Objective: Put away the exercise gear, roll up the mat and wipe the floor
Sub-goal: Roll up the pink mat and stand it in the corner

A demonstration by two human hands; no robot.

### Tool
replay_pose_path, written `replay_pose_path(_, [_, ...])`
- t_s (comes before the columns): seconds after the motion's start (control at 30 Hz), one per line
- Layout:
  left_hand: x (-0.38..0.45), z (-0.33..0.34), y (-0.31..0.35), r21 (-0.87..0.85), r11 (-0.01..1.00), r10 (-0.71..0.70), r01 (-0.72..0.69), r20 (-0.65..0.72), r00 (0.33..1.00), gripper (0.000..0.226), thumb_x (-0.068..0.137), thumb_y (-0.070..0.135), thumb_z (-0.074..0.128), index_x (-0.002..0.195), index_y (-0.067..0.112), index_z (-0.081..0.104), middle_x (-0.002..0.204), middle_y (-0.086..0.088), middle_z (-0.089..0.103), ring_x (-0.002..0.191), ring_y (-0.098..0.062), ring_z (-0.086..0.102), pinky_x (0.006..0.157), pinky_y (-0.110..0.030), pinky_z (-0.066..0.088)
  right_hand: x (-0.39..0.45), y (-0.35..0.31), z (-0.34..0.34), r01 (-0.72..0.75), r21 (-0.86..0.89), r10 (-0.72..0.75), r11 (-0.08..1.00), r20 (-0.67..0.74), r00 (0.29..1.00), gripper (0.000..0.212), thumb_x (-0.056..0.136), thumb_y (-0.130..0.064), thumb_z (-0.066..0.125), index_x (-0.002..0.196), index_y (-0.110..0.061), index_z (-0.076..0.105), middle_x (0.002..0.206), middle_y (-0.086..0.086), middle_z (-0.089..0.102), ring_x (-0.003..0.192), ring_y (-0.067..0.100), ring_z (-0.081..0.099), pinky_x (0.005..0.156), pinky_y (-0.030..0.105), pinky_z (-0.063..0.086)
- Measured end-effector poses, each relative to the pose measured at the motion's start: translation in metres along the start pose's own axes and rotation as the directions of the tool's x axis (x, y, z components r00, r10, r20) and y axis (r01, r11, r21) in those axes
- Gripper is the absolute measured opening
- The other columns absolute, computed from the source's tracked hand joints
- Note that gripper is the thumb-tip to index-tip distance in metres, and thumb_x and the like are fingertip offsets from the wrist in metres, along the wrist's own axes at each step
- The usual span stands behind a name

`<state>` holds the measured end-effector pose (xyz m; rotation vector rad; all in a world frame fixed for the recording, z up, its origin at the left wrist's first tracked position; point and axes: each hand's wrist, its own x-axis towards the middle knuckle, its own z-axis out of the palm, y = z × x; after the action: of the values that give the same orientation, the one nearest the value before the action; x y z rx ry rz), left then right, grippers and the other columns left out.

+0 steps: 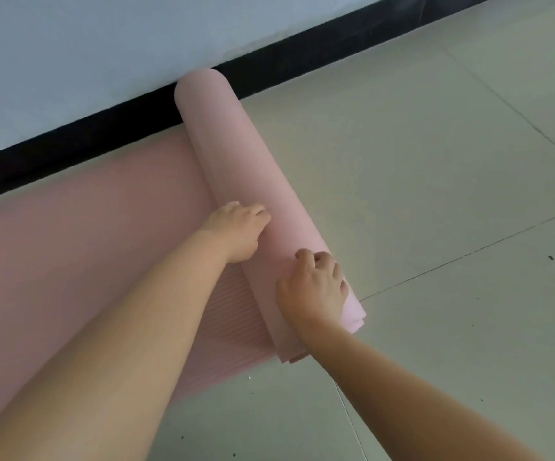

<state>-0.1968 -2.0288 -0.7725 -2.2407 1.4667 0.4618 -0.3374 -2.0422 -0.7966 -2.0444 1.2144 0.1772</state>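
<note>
On floor tiles [435,194] | mat [236,168] half-rolled | L hand [236,232] & R hand [316,287] flat atop roll, fingers spread, no grip

No readable txt (mat [103,261] unmarked).

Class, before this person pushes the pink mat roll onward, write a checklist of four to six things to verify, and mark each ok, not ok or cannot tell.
1. Both hands on the roll: left hand and right hand both press the rolled part of the pink foam mat. Ok.
2. Near end edges aligned: layers stick out unevenly under the right hand. Not ok.
3. Flat, ribbed part of the mat free of objects: ok.
4. Far end clear of the black skirting strip: it appears to touch. Cannot tell.
5. Pale tiled floor clean: dark specks show. Not ok.
</note>
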Motion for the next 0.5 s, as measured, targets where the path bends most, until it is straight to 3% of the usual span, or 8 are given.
replay_pose_path(0.1, [-0.008,0.012,-0.009,-0.071,0.995,-0.074,0.072,-0.035,0.997,0.055,0.098,0.022,0.036,0.149,0.034,0.018,0.136,-0.013,0.042,0.126,-0.032,0.044,0.102,-0.038,0.038,-0.001,-0.014,0.005,-0.091,0.014,0.091,0.996,-0.013,0.996,0.053,0.087,-0.018,0.042,0.139,-0.017,0.031,0.131,0.004,0.045,0.126,0.024,0.037,0.109,0.042,0.023])
replay_pose_path(0.17, [-0.011,0.022,-0.017,-0.097,0.991,-0.092,0.088,-0.042,0.995,0.049,0.1,0.033,0.033,0.147,0.04,0.02,0.134,-0.016,0.042,0.125,-0.034,0.044,0.101,-0.039,0.039,-0.001,-0.021,0.007,-0.177,0.029,0.177,0.984,-0.011,0.984,0.04,0.086,-0.016,0.04,0.126,-0.013,0.044,0.12,0.005,0.051,0.121,0.025,0.041,0.104,0.041,0.025])
replay_pose_path(0.23, [-0.016,0.034,-0.028,-0.14,0.986,-0.099,0.085,-0.095,0.991,0.043,0.1,0.036,0.033,0.142,0.037,0.035,0.131,-0.016,0.045,0.124,-0.033,0.045,0.099,-0.039,0.04,-0.004,-0.03,0.015,-0.187,-0.05,0.185,0.981,-0.041,0.982,0.029,0.088,-0.016,0.037,0.11,-0.011,0.056,0.109,0.007,0.05,0.116,0.027,0.041,0.1,0.04,0.025])
replay_pose_path(0.33, [-0.016,0.044,-0.045,-0.153,0.988,-0.017,-0.025,-0.266,0.964,0.036,0.099,0.035,0.038,0.125,0.019,0.056,0.128,-0.012,0.045,0.127,-0.029,0.039,0.096,-0.038,0.041,-0.007,-0.045,0.028,-0.177,-0.13,0.163,0.976,-0.116,0.98,0.031,0.089,-0.019,0.036,0.109,-0.011,0.059,0.119,0.008,0.045,0.119,0.028,0.035,0.108,0.042,0.022])
replay_pose_path(0.43, [-0.014,0.055,-0.065,-0.066,0.98,0.156,-0.188,-0.332,0.93,0.037,0.099,0.032,0.039,0.121,0.009,0.058,0.147,-0.005,0.035,0.142,-0.02,0.025,0.108,-0.034,0.032,-0.008,-0.057,0.038,-0.145,-0.166,0.129,0.975,-0.102,0.986,0.028,0.087,-0.022,0.043,0.108,-0.011,0.057,0.12,0.007,0.047,0.117,0.028,0.041,0.106,0.039,0.032])
replay_pose_path(0.5, [-0.017,0.059,-0.079,-0.046,0.969,0.218,-0.244,-0.309,0.926,0.038,0.1,0.03,0.036,0.127,0.009,0.051,0.147,-0.004,0.037,0.139,-0.022,0.032,0.108,-0.035,0.032,-0.012,-0.066,0.043,-0.143,-0.152,0.132,0.978,-0.082,0.988,0.02,0.086,-0.021,0.043,0.1,-0.011,0.053,0.11,0.007,0.049,0.103,0.027,0.049,0.097,0.04,0.042])
